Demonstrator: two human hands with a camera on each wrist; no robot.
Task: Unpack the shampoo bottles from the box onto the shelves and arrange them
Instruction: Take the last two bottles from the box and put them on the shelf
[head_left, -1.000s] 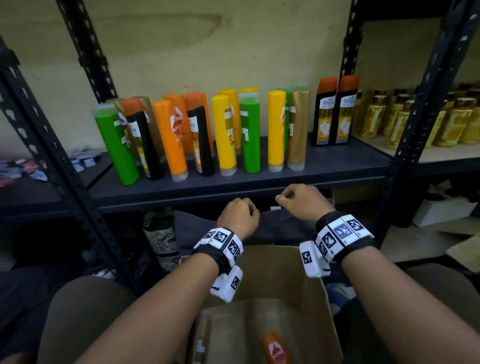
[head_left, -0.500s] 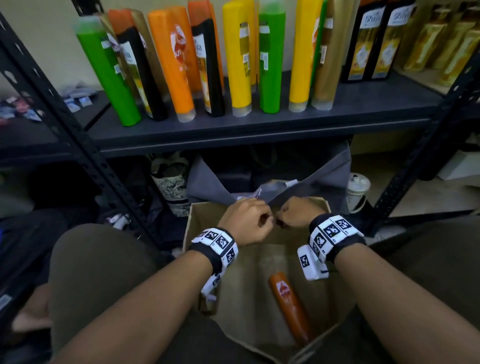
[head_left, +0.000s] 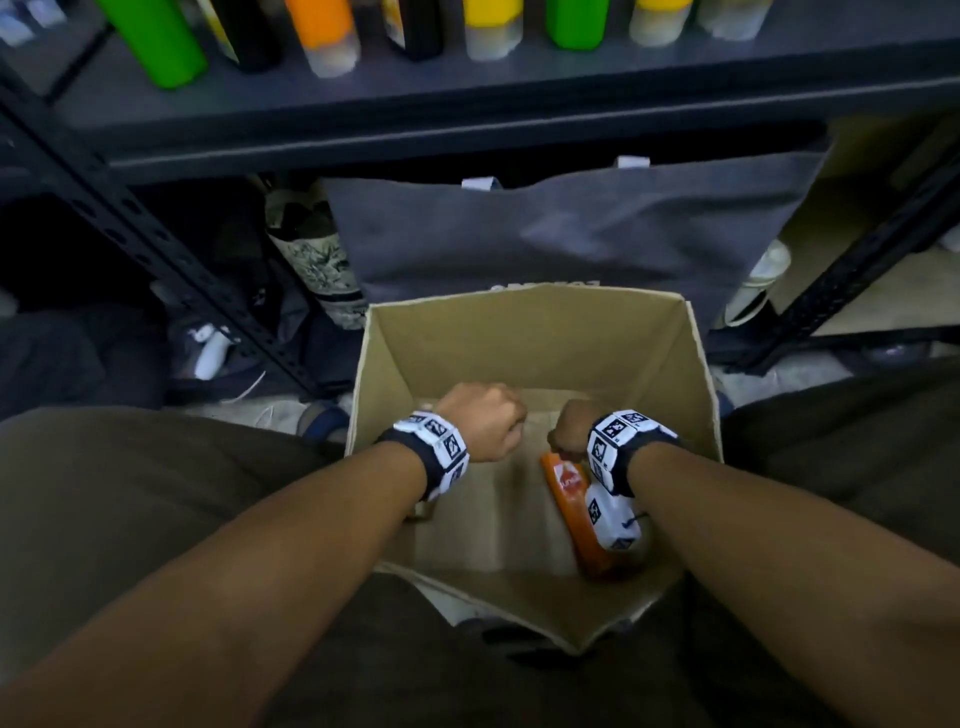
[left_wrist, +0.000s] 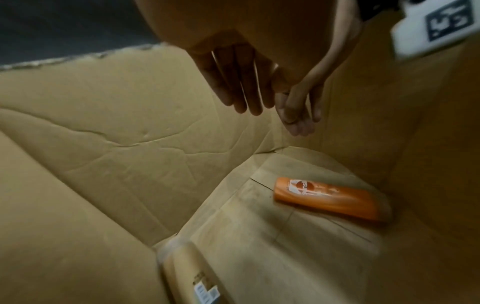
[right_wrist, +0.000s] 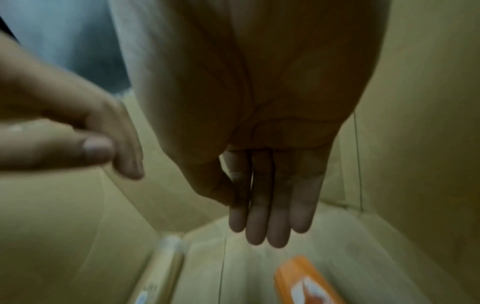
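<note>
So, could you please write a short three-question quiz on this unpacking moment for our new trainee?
1. True or false: the right hand grips the orange bottle.
2. How many bottles lie in the box? A) one B) two C) four
3. Fill in: the orange bottle lies ___ on the box floor.

Key: 1 false, both the right hand and the left hand are open and hold nothing; 2 B, the orange bottle and a beige bottle; 3 flat.
</note>
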